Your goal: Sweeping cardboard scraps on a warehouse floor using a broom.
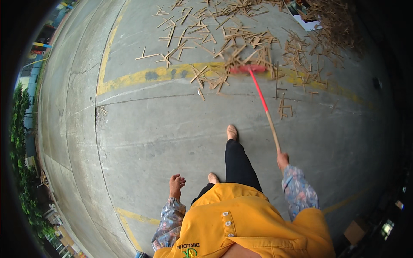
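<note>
Left hand (176,185): its grip is loosely curled, fingers part bent, with nothing seen in it; it hangs beside the body, well apart from the broom.
Right hand (282,159): its grip is wrapped around the near end of the broom (266,109), with no gap seen between fingers and handle.
Broom: slants forward from the right hand; its red head (251,69) is among the brown strips (249,38), near a painted yellow line (163,75). The head is blurred, so bristles or teeth cannot be told.
Brown strips: scattered over the concrete floor (163,142) ahead of the person, thickening into a heap (340,30) at the upper right.
Step in hand: judged to be sweeping, with the head working the near edge of the scatter.
Next move: likely calls for a firm right grip, the head low against the floor and a stroke that gathers strips without riding over them; the free left hand could steady the handle.
Hands: two, one holding.
Yellow shirt (258,219): one, with three buttons showing.
Shoes: two, a rear shoe (213,178) and a front shoe (232,131).
Broom count: one.
Strip count: too many, and too overlapped, to number.
Heap count: one.
Flat card (310,24): one, pale-edged, beside the heap.
</note>
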`<state>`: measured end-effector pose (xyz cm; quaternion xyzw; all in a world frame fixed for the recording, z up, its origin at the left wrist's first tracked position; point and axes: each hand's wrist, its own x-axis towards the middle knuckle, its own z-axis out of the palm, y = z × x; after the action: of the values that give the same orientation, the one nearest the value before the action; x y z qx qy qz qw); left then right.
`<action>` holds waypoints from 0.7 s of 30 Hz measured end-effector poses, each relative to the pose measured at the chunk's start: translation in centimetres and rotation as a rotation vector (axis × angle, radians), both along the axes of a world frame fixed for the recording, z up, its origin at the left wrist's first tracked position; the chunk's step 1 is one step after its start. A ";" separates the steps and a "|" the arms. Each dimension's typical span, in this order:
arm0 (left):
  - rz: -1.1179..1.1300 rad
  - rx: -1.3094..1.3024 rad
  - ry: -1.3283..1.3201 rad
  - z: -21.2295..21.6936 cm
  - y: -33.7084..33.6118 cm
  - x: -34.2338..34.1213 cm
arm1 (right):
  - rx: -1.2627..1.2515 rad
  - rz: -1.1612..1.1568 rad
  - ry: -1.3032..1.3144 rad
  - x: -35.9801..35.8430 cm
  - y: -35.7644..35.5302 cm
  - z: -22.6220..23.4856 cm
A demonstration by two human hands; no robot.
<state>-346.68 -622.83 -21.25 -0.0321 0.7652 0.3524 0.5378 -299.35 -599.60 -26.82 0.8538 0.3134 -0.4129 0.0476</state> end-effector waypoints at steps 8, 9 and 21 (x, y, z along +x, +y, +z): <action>0.138 -0.059 0.108 4.0 8.4 1.2 | 0.319 0.022 0.559 -12.7 31.1 -1.9; 0.145 -0.061 0.104 4.1 9.4 1.3 | 0.253 -0.058 0.561 -11.6 28.2 -3.0; -0.107 -0.094 -0.080 -1.5 20.6 -7.4 | 0.087 0.514 -0.020 -2.9 -12.0 13.0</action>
<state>-354.08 -602.24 -22.72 -0.0307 0.7593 0.2853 0.5841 -302.24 -611.58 -13.87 0.7514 0.5372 -0.3647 0.1175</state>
